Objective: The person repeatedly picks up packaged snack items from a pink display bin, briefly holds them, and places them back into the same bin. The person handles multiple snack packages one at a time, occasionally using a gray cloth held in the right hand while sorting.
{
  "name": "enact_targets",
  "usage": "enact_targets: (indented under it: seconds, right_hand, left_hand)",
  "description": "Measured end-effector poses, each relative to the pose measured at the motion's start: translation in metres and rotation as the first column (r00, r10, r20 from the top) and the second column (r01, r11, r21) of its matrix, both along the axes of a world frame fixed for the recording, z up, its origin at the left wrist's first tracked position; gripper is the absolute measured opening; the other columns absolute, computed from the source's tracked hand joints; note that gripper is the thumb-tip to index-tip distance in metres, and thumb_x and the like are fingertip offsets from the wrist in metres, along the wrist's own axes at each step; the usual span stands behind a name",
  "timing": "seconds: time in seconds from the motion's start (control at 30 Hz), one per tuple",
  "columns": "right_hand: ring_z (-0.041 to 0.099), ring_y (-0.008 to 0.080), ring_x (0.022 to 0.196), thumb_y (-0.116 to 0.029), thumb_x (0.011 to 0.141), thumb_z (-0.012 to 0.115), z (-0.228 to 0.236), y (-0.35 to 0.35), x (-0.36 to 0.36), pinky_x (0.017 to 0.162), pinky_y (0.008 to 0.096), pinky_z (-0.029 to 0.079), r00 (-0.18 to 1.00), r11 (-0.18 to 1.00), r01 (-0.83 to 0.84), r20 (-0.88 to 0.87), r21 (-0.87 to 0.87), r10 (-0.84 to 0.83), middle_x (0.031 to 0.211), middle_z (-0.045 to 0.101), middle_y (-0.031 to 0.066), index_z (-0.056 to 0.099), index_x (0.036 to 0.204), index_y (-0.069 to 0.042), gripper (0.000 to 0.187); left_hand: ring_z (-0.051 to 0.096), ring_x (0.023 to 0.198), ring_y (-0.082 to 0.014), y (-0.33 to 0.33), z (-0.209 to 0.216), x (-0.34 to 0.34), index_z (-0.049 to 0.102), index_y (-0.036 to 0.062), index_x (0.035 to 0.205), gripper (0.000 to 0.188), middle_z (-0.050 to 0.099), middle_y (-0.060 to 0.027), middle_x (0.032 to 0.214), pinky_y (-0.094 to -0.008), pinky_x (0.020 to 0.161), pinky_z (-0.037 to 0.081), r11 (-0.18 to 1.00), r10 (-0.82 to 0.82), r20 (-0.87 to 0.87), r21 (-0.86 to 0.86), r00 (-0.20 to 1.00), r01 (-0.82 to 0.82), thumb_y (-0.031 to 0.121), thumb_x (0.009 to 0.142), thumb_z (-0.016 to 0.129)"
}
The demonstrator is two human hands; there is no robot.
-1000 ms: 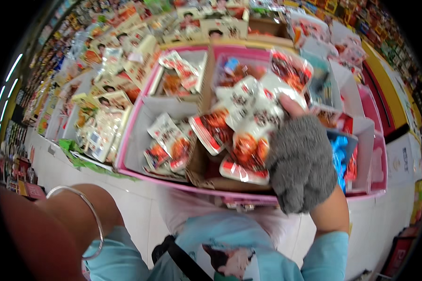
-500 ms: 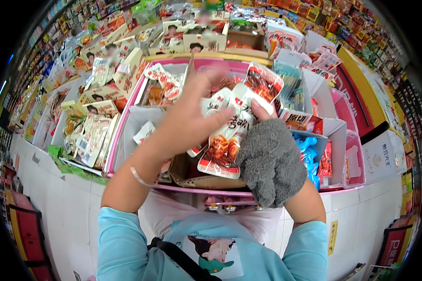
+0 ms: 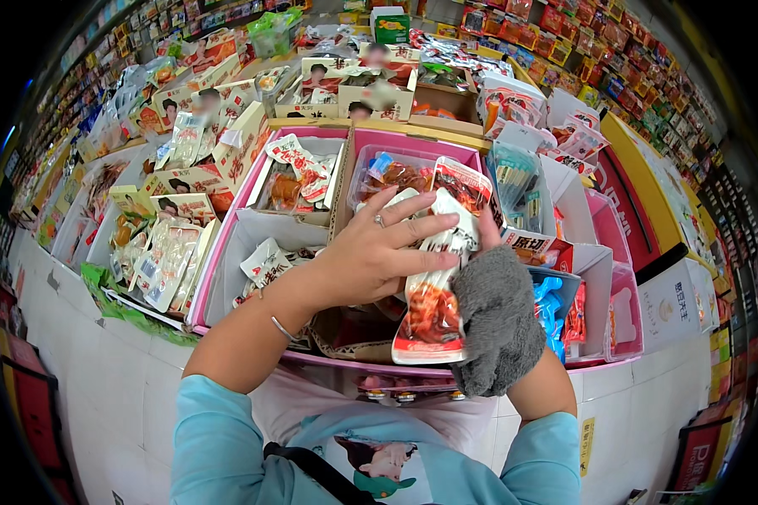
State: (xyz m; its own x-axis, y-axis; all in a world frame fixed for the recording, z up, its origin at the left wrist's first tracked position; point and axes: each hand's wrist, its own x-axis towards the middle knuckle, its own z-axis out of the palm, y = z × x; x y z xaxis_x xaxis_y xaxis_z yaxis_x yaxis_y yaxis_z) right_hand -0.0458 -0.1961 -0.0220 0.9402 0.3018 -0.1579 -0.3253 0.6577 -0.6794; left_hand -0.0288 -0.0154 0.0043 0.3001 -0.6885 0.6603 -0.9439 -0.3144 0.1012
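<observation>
My right hand [image 3: 489, 230] is mostly covered by a fuzzy grey cloth [image 3: 501, 324]; its thumb shows above, gripping a red-and-white snack pouch [image 3: 430, 318] upright. A second red pouch [image 3: 463, 182] sticks up behind the first; whether my hand holds it too I cannot tell. Across the front pouch's upper part lies my left hand [image 3: 392, 244], fingers spread and a ring on one; its thumb is hidden. Below is an open brown carton [image 3: 354, 343] inside a pink display bin [image 3: 237, 181].
White boxes of pouches [image 3: 299, 172] fill the bin's left side. To the right stand a clear tub [image 3: 514, 181] and a box with blue packets [image 3: 549, 303]. Cream cartons [image 3: 379, 101] of snacks line the far side. White floor tiles [image 3: 109, 379] surround the stand.
My left hand came down and right, from a blur above the pouches to resting across the front one. The pouches shifted slightly right and lower with my right hand.
</observation>
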Motion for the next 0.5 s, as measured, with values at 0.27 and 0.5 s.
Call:
enact_targets:
  seconds: [0.27,0.5]
  right_hand:
    - [0.053,0.0192,0.09,-0.006,0.071,0.051,0.02,0.017,-0.015,0.076,0.0305,0.046,0.964,0.962,0.085,0.266,-0.261,-0.013,0.104,0.051,0.0095,0.035,0.118,-0.005,0.05]
    - [0.05,0.0171,0.093,-0.009,0.07,0.057,0.011,0.006,-0.014,0.078,0.0275,0.043,0.73,0.494,0.411,0.601,-0.766,0.324,0.102,0.048,0.008,0.044,0.111,-0.004,0.043]
  left_hand:
    - [0.058,0.075,-0.0125,0.012,-0.003,0.014,0.051,0.0036,0.096,0.02,0.059,-0.0075,0.087,-0.0232,0.064,0.048,0.521,-0.736,-0.597,-0.801,0.32,-0.296,0.018,0.084,0.047]
    - [0.058,0.067,-0.0111,0.008,0.001,0.016,0.051,0.0037,0.094,0.02,0.059,-0.0052,0.081,-0.0236,0.06,0.049,0.583,-0.799,-0.578,-0.678,-0.164,-0.447,0.019,0.082,0.047]
